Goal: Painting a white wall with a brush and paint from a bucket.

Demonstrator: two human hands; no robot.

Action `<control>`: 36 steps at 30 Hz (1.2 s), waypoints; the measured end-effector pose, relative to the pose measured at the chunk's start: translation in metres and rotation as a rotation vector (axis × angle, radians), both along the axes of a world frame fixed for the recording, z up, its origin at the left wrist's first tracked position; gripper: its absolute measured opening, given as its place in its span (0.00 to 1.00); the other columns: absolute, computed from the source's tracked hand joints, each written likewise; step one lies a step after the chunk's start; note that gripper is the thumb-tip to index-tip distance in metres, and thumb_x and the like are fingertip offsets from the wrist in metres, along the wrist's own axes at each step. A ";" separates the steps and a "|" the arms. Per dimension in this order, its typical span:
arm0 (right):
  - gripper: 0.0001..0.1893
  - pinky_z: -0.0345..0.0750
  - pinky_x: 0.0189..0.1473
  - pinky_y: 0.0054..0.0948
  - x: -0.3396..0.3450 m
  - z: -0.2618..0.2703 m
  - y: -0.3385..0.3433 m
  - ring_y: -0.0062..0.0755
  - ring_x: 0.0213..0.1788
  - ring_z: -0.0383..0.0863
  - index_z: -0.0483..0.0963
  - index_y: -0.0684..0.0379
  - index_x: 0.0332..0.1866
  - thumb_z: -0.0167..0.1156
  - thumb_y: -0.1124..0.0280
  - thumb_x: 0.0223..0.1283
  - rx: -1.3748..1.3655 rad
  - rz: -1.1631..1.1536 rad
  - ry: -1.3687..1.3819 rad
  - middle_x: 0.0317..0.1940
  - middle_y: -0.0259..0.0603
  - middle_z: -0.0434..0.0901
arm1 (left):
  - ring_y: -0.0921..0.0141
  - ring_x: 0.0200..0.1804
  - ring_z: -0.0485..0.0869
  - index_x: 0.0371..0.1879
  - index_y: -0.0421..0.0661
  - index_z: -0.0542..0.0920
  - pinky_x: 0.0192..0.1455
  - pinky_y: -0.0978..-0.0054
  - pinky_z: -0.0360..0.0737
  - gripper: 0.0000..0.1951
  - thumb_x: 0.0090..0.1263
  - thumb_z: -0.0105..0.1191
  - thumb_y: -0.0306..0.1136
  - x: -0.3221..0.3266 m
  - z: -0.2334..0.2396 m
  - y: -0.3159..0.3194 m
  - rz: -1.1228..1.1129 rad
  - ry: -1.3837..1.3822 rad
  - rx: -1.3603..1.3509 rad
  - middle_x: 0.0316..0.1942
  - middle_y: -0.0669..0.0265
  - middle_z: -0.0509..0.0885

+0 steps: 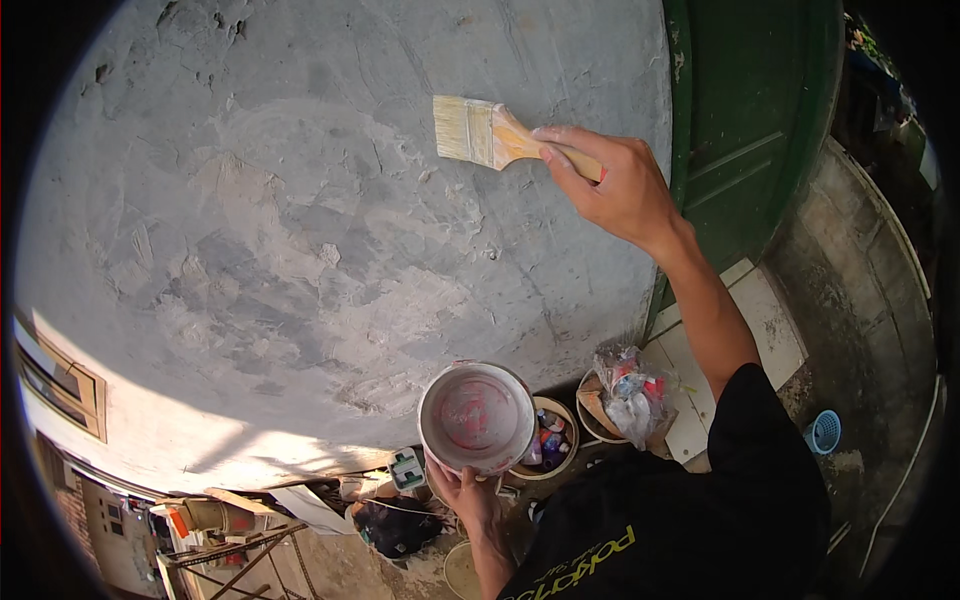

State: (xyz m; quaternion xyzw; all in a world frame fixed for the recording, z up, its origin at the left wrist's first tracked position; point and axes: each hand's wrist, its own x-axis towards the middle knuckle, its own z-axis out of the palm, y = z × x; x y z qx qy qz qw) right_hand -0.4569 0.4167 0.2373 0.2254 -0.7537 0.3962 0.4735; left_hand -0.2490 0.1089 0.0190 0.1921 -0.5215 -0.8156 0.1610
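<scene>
My right hand (619, 184) grips the wooden handle of a flat paintbrush (491, 131). Its pale bristles point left across the rough grey plastered wall (360, 210); whether they touch it I cannot tell. Low in front of me, my left hand (469, 495) holds a round white tub (431, 420) by its near side, thumb near the rim. Whitish residue with pinkish-red stains covers the tub's inside, and its mouth faces up toward me. Patchy lighter filler and scraped spots mark the wall's middle.
A green door (742, 127) borders the wall on the right. Along the wall's foot stand a bucket of bottles (574, 442) and a bin with plastic bags (634, 405). Wooden boards and a metal frame (247, 559) lie lower left. A blue plastic basket (823, 433) sits at right.
</scene>
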 end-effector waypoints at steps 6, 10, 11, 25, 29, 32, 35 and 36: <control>0.10 0.81 0.35 0.30 -0.002 -0.019 0.029 0.44 0.33 0.88 0.81 0.63 0.47 0.62 0.71 0.65 -0.015 -0.083 -0.051 0.35 0.50 0.86 | 0.49 0.70 0.65 0.79 0.60 0.45 0.54 0.37 0.80 0.44 0.64 0.37 0.11 0.005 -0.003 -0.006 0.010 -0.043 0.025 0.77 0.58 0.54; 0.09 0.82 0.37 0.28 0.003 -0.036 0.046 0.40 0.35 0.89 0.82 0.64 0.46 0.62 0.72 0.65 -0.140 -0.168 -0.077 0.35 0.49 0.87 | 0.49 0.71 0.65 0.79 0.60 0.45 0.54 0.38 0.80 0.44 0.64 0.37 0.11 0.007 -0.012 -0.014 0.000 -0.017 0.009 0.77 0.59 0.53; 0.09 0.82 0.37 0.28 0.007 -0.037 0.046 0.40 0.35 0.89 0.82 0.64 0.46 0.62 0.72 0.65 -0.141 -0.166 -0.076 0.35 0.49 0.87 | 0.49 0.71 0.65 0.79 0.60 0.45 0.54 0.38 0.80 0.44 0.64 0.37 0.11 0.008 -0.014 -0.015 0.002 -0.016 0.009 0.77 0.59 0.53; 0.09 0.79 0.29 0.30 0.002 -0.012 -0.010 0.40 0.27 0.86 0.83 0.65 0.44 0.66 0.76 0.59 0.151 -0.053 0.020 0.33 0.49 0.86 | 0.51 0.69 0.67 0.79 0.57 0.46 0.53 0.42 0.82 0.41 0.66 0.38 0.13 -0.009 -0.006 0.001 -0.066 0.033 0.001 0.75 0.58 0.57; 0.09 0.80 0.31 0.28 -0.003 -0.019 0.023 0.38 0.30 0.88 0.82 0.65 0.45 0.65 0.76 0.61 0.102 -0.101 0.018 0.34 0.49 0.87 | 0.51 0.69 0.67 0.79 0.57 0.47 0.53 0.42 0.81 0.41 0.66 0.39 0.13 -0.003 -0.010 -0.004 -0.074 0.035 0.008 0.75 0.58 0.57; 0.09 0.81 0.36 0.26 0.002 -0.026 0.054 0.34 0.33 0.89 0.82 0.65 0.46 0.65 0.75 0.62 0.033 -0.194 -0.010 0.35 0.48 0.87 | 0.50 0.70 0.66 0.79 0.57 0.47 0.53 0.41 0.81 0.41 0.66 0.39 0.12 0.000 -0.013 -0.008 -0.049 0.000 0.008 0.76 0.58 0.56; 0.09 0.82 0.39 0.24 0.009 -0.030 0.068 0.29 0.37 0.89 0.82 0.66 0.46 0.64 0.75 0.63 -0.048 -0.248 -0.035 0.37 0.47 0.88 | 0.49 0.70 0.66 0.79 0.57 0.47 0.53 0.41 0.82 0.41 0.67 0.40 0.13 0.003 -0.020 -0.014 -0.012 -0.036 0.000 0.76 0.57 0.55; 0.09 0.82 0.38 0.25 0.017 -0.028 0.068 0.34 0.37 0.90 0.82 0.65 0.45 0.65 0.74 0.62 -0.070 -0.249 -0.046 0.36 0.49 0.87 | 0.49 0.70 0.66 0.79 0.57 0.47 0.53 0.42 0.82 0.41 0.67 0.40 0.13 0.003 -0.022 -0.017 -0.019 -0.033 -0.004 0.76 0.57 0.55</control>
